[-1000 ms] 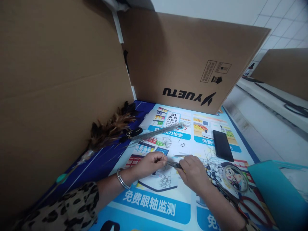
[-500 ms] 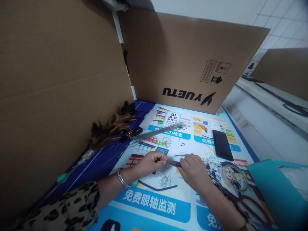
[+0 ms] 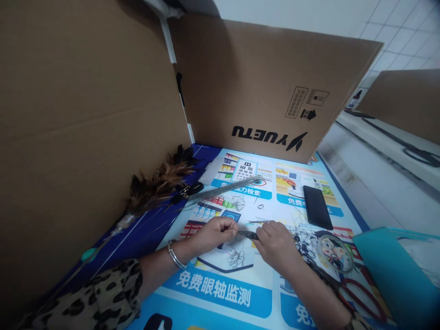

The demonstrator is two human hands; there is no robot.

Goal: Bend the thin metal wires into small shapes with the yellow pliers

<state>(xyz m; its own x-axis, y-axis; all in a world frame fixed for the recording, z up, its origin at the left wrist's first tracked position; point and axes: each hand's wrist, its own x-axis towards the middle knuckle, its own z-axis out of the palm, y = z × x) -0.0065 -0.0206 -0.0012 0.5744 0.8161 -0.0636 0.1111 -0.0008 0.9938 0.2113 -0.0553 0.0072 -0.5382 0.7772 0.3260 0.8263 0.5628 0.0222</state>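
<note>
My left hand (image 3: 222, 230), a bracelet at its wrist, pinches what looks like a thin wire, mostly hidden by the fingertips. Wrapped around the handles of small dark pliers (image 3: 248, 235) is my right hand (image 3: 277, 244); the jaws point left and reach the left fingertips. Just below the pliers lies a small pile of bent wire pieces (image 3: 236, 259). A bundle of straight thin wires (image 3: 227, 189) rests farther back, near another tangle of bent wire (image 3: 238, 201). One small dark loop (image 3: 260, 206) sits by itself beyond the pliers.
Right of my hands are a black phone (image 3: 317, 207), a roll of clear tape (image 3: 335, 254), red-handled scissors (image 3: 364, 298) and a teal folder (image 3: 388, 270). Brown feathers (image 3: 154, 185) lie at left, beside a black key fob (image 3: 195, 188). Cardboard panels (image 3: 268, 82) stand behind and left.
Both hands stay in nearly the same place. The pliers have turned very slightly at the left fingertips; nothing else has visibly moved.
</note>
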